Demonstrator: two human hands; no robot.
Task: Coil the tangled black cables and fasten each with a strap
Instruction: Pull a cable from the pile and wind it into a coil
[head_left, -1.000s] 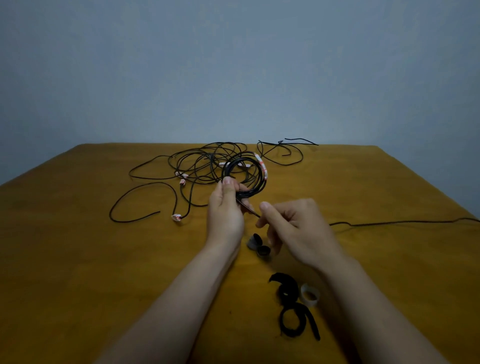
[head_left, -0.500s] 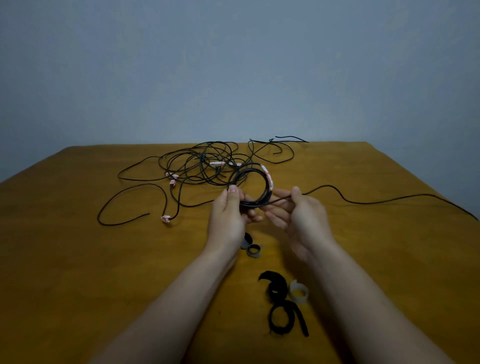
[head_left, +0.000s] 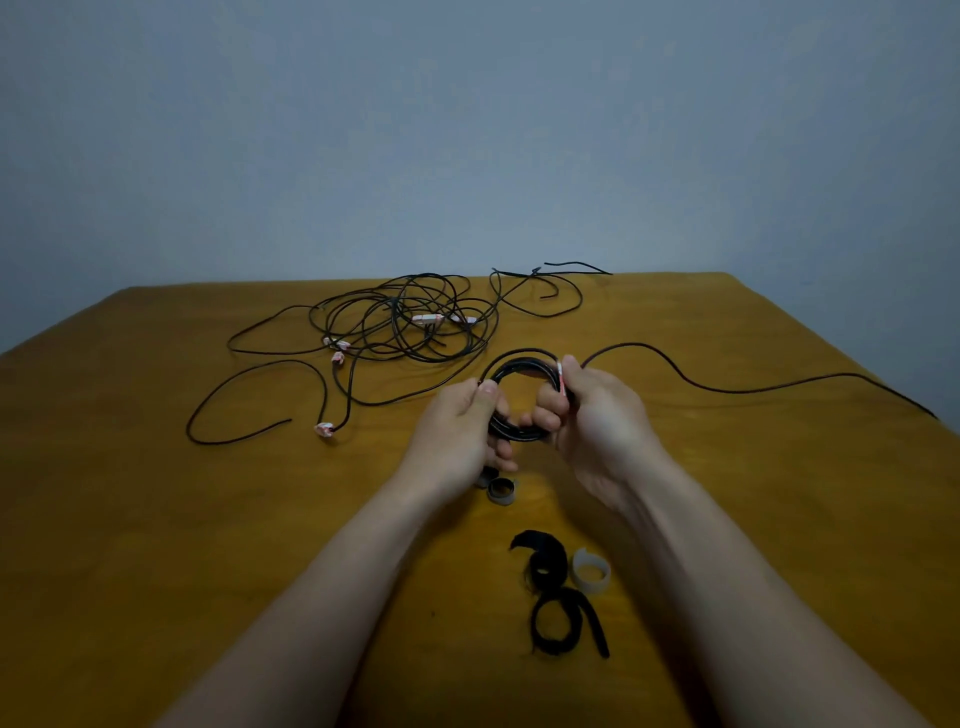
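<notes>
Tangled cables (head_left: 405, 327), far left of centre on the worktop (head_left: 156, 519): loose heap. One strand runs toward the coil (head_left: 519, 434); if the two are one cable, pulling could drag the heap.
Left hand (head_left: 457, 436): thumb and fingers pinch the coil's left side, just above the worktop. A slack pinch would likely let the loops spring apart.
Right hand (head_left: 597, 421): curled round the coil's right side at a white tag.
Loose tail (head_left: 753, 387): trails right to the worktop edge; may kink if wound unevenly.
Straps, near: grey roll (head_left: 501, 490), black straps (head_left: 556, 597), pale roll (head_left: 590, 570). Fetching one means freeing a hand.
Hidden: loop count, fingers behind the coil, grey roll partly covered, tail end cut off
</notes>
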